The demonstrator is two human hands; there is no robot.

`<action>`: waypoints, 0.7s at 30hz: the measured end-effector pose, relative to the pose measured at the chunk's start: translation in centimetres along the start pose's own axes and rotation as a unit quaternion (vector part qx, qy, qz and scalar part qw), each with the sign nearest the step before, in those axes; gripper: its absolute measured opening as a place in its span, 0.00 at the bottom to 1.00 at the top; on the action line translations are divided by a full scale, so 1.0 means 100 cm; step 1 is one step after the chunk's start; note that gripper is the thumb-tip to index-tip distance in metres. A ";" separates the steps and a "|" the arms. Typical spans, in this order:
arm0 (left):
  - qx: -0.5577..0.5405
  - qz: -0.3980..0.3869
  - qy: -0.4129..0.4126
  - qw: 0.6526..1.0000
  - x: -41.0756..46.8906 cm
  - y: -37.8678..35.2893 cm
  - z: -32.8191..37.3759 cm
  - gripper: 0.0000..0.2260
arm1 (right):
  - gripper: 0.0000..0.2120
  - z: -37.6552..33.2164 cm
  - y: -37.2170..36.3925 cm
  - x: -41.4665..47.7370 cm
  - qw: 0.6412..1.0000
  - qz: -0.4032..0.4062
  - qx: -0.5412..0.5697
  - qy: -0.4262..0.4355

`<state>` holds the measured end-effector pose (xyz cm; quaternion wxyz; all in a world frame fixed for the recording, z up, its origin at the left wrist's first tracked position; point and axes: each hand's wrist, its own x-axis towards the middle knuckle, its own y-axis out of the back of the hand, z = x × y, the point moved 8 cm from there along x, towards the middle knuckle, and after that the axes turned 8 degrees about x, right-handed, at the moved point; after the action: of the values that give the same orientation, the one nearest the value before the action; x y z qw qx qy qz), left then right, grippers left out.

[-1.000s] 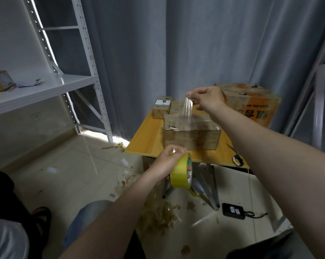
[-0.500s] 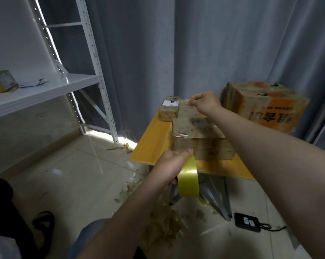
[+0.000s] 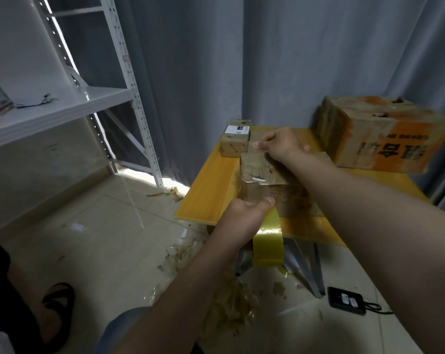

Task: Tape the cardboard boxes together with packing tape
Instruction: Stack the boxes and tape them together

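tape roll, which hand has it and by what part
The left hand grips the tape roll by its upper rim. The right hand rests on the cardboard box; whether it pinches tape cannot be told.

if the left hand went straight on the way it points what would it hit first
Most likely the near face of the cardboard box right ahead of the left hand; depth is unclear.

Left hand [image 3: 244,215] curled close in, right hand [image 3: 280,144] pinching farther forward.

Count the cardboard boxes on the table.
4: orange-printed box back right; labelled box back left; plain box beside it, behind the right hand; front box, centre. Others may be hidden.
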<state>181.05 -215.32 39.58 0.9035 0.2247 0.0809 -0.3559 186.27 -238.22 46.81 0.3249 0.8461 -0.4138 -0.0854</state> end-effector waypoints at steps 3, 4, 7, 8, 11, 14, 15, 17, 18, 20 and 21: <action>-0.003 0.000 -0.005 1.000 0.002 -0.001 -0.001 0.20 | 0.15 0.001 -0.002 0.000 0.997 0.021 -0.068 0.001; -0.003 -0.001 -0.006 1.000 0.002 -0.001 -0.002 0.22 | 0.14 0.001 -0.001 -0.001 0.996 0.025 -0.080 0.001; -0.006 -0.004 -0.001 1.000 0.004 -0.001 -0.004 0.23 | 0.15 -0.001 -0.002 -0.001 0.993 0.029 -0.114 0.006; -0.006 -0.005 0.000 1.000 0.004 0.000 -0.005 0.23 | 0.17 -0.002 -0.003 -0.002 0.991 0.028 -0.134 0.010; -0.010 -0.010 0.002 1.000 0.003 -0.002 -0.006 0.21 | 0.23 -0.005 -0.003 -0.007 0.986 0.035 -0.163 0.022; -0.012 -0.013 -0.001 1.000 0.003 -0.001 -0.006 0.16 | 0.20 -0.022 -0.002 -0.015 0.983 0.050 -0.118 0.135; -0.013 -0.016 0.000 1.000 0.003 -0.002 -0.006 0.14 | 0.16 -0.028 -0.004 -0.018 0.978 0.039 -0.096 0.180; -0.019 -0.010 0.001 1.000 0.003 -0.001 -0.006 0.11 | 0.12 -0.035 -0.015 -0.023 0.969 -0.015 -0.095 0.228; -0.022 -0.004 0.004 1.000 0.003 -0.001 -0.007 0.12 | 0.13 -0.035 -0.021 -0.025 0.966 -0.044 -0.113 0.227; -0.014 0.004 0.006 1.000 0.003 -0.001 -0.009 0.14 | 0.17 -0.033 -0.028 -0.025 0.964 -0.077 -0.146 0.209; -0.007 0.002 0.006 1.000 0.003 -0.001 -0.009 0.15 | 0.18 -0.031 -0.029 -0.023 0.964 -0.084 -0.155 0.199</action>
<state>181.17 -215.16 38.61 0.9054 0.2203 0.0882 -0.3520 187.95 -233.66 47.14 0.5199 0.8168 -0.2500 -0.0050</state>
